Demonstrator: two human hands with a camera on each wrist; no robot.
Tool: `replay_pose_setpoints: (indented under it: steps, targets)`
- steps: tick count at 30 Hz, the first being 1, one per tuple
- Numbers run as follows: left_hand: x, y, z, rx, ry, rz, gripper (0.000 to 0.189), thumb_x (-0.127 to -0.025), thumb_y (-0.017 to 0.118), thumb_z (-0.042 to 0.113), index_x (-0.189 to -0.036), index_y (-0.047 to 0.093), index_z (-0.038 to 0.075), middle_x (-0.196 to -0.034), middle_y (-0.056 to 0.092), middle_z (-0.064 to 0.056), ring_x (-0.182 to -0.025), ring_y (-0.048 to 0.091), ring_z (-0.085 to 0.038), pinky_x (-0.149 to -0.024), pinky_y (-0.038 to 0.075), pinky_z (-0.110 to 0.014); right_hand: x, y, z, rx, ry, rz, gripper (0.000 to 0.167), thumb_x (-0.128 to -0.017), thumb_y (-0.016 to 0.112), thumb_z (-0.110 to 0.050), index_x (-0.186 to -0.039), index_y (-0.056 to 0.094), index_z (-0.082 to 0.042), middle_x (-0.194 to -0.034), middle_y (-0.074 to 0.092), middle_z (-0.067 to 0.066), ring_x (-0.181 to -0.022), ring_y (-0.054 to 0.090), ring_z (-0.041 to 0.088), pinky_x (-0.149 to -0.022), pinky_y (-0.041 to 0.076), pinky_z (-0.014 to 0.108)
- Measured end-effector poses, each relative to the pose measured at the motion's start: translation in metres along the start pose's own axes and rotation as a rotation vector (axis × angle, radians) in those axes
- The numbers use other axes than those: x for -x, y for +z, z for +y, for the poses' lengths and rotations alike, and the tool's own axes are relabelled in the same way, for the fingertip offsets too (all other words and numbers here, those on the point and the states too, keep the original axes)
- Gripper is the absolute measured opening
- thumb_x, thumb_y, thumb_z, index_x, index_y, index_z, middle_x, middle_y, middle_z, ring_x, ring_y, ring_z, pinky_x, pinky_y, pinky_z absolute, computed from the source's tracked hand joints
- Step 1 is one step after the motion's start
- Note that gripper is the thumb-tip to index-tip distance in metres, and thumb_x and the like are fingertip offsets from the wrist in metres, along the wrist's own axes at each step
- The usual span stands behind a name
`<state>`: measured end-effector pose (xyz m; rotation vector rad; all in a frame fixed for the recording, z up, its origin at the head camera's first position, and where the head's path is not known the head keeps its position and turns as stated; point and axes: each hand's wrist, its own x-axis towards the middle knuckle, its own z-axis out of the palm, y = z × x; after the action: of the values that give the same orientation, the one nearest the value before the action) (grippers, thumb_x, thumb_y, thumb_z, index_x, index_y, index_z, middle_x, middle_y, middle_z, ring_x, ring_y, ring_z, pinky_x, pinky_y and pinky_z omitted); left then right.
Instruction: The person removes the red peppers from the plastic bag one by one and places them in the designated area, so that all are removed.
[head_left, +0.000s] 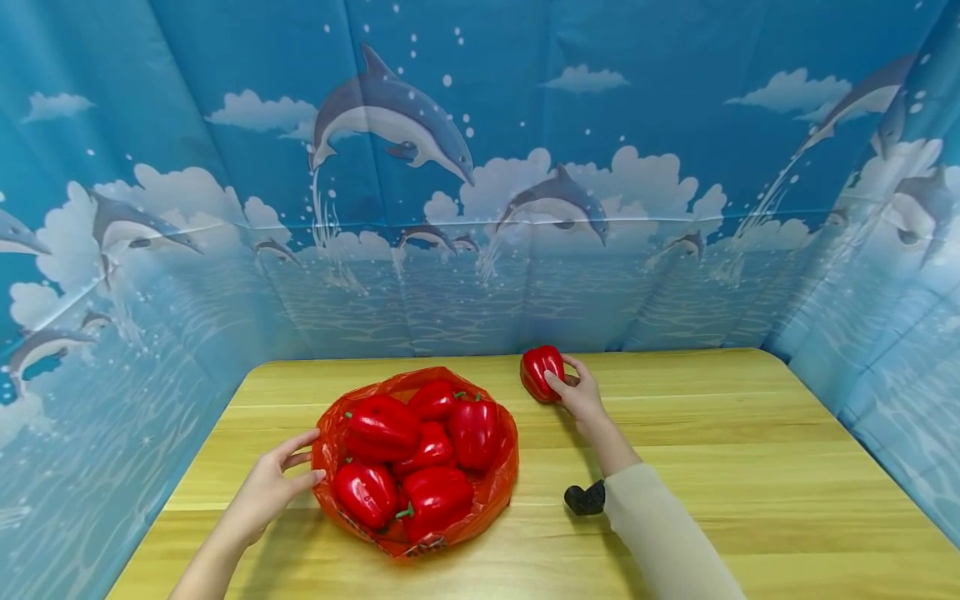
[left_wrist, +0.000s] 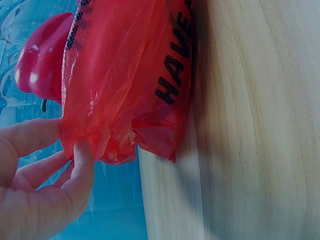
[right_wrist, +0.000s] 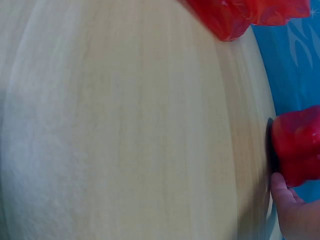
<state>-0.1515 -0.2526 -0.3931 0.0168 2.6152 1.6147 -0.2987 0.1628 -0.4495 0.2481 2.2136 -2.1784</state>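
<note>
A red plastic bag point(head_left: 504, 492) with its mouth spread wide sits left of centre on the table. Several glossy red bell peppers point(head_left: 384, 427) with green stems lie inside it. At the bag's left rim is my left hand point(head_left: 268, 483), its thumb and fingertips holding the edge of the plastic point(left_wrist: 115, 100). Near the table's far edge, my right hand point(head_left: 579, 392) grips a single red bell pepper point(head_left: 538, 372) from its right side, the thumb on the near face. The right wrist view shows this pepper point(right_wrist: 300, 145) with the thumb against its underside.
The light wood table point(head_left: 675, 450) carries the bag and the single pepper. Behind and at both sides hangs a blue curtain point(head_left: 465, 292) printed with dolphins. A black wrist-camera piece point(head_left: 585, 499) juts from the right cuff. Black lettering point(left_wrist: 175, 60) marks the bag's side.
</note>
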Motion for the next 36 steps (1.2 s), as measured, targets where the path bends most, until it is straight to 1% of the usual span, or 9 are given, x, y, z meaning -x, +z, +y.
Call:
replay_pose_setpoints:
  steps: [1, 4, 7, 8, 12, 17, 23, 29, 36]
  targets:
    - [0.000, 0.000, 0.000, -0.002, -0.001, -0.003, 0.059, -0.085, 0.063, 0.001, -0.137, 0.037, -0.009, -0.138, 0.038, -0.028, -0.119, 0.043, -0.041, -0.080, 0.052, -0.029, 0.001, 0.000, 0.001, -0.020, -0.030, -0.005, 0.061, -0.090, 0.063, -0.023, -0.142, 0.034, -0.009, -0.125, 0.045, 0.027, -0.107, 0.050, 0.033, -0.081, 0.052, 0.037]
    - [0.000, 0.000, -0.001, 0.006, -0.010, -0.004, 0.059, -0.085, 0.063, 0.000, -0.137, 0.037, -0.009, -0.138, 0.038, -0.028, -0.119, 0.043, -0.041, -0.080, 0.052, -0.030, 0.001, 0.000, 0.003, -0.034, -0.047, -0.008, 0.062, -0.088, 0.065, -0.025, -0.141, 0.035, -0.008, -0.122, 0.046, 0.027, -0.104, 0.051, 0.032, -0.079, 0.053, 0.037]
    - [0.000, -0.001, 0.000, 0.018, -0.025, -0.009, 0.059, -0.085, 0.062, -0.001, -0.137, 0.037, -0.008, -0.139, 0.038, -0.027, -0.120, 0.042, -0.042, -0.081, 0.051, -0.030, -0.001, 0.000, 0.003, -0.020, -0.013, -0.001, 0.060, -0.089, 0.063, -0.022, -0.141, 0.035, -0.009, -0.124, 0.045, 0.025, -0.107, 0.050, 0.032, -0.079, 0.052, 0.036]
    - [0.000, -0.001, 0.000, 0.020, -0.022, -0.008, 0.059, -0.084, 0.063, -0.001, -0.137, 0.037, -0.008, -0.138, 0.038, -0.028, -0.120, 0.042, -0.042, -0.081, 0.051, -0.032, -0.001, 0.001, 0.002, 0.000, 0.016, -0.001, 0.060, -0.091, 0.060, -0.020, -0.143, 0.032, -0.008, -0.129, 0.042, 0.025, -0.111, 0.047, 0.034, -0.083, 0.051, 0.036]
    - [0.000, -0.001, 0.001, 0.023, -0.026, -0.010, 0.059, -0.084, 0.062, -0.001, -0.137, 0.037, -0.008, -0.138, 0.039, -0.027, -0.120, 0.043, -0.042, -0.081, 0.051, -0.030, -0.001, -0.001, -0.002, -0.002, 0.066, -0.013, 0.061, -0.093, 0.058, -0.018, -0.145, 0.028, -0.006, -0.132, 0.039, 0.024, -0.113, 0.046, 0.034, -0.086, 0.050, 0.038]
    - [-0.001, -0.002, 0.001, 0.024, -0.032, -0.015, 0.059, -0.085, 0.062, -0.001, -0.138, 0.036, -0.008, -0.139, 0.038, -0.027, -0.121, 0.042, -0.042, -0.082, 0.051, -0.032, 0.001, -0.006, -0.004, 0.012, 0.074, -0.033, 0.063, -0.092, 0.059, -0.020, -0.145, 0.027, -0.005, -0.133, 0.038, 0.025, -0.114, 0.046, 0.035, -0.087, 0.049, 0.039]
    - [-0.002, -0.003, 0.000, 0.016, -0.032, -0.018, 0.059, -0.085, 0.061, 0.000, -0.138, 0.036, -0.008, -0.139, 0.037, -0.027, -0.121, 0.042, -0.042, -0.083, 0.051, -0.033, 0.006, -0.015, -0.013, 0.083, 0.090, -0.067, 0.065, -0.093, 0.057, -0.024, -0.146, 0.025, -0.004, -0.138, 0.033, 0.027, -0.122, 0.040, 0.038, -0.093, 0.045, 0.042]
    - [-0.002, -0.002, -0.002, 0.008, -0.034, -0.018, 0.059, -0.086, 0.061, 0.000, -0.138, 0.035, -0.008, -0.139, 0.037, -0.028, -0.120, 0.042, -0.042, -0.082, 0.051, -0.033, 0.014, -0.024, -0.023, 0.086, 0.064, -0.133, 0.066, -0.094, 0.056, -0.024, -0.146, 0.021, -0.002, -0.142, 0.027, 0.029, -0.126, 0.037, 0.040, -0.099, 0.037, 0.049]
    - [-0.002, -0.002, -0.001, 0.015, -0.026, -0.014, 0.059, -0.085, 0.062, -0.001, -0.138, 0.036, -0.008, -0.139, 0.038, -0.028, -0.120, 0.042, -0.042, -0.080, 0.052, -0.030, 0.025, -0.032, -0.036, 0.077, 0.032, -0.229, 0.067, -0.094, 0.056, -0.022, -0.147, 0.019, -0.003, -0.144, 0.025, 0.028, -0.128, 0.033, 0.042, -0.102, 0.033, 0.052]
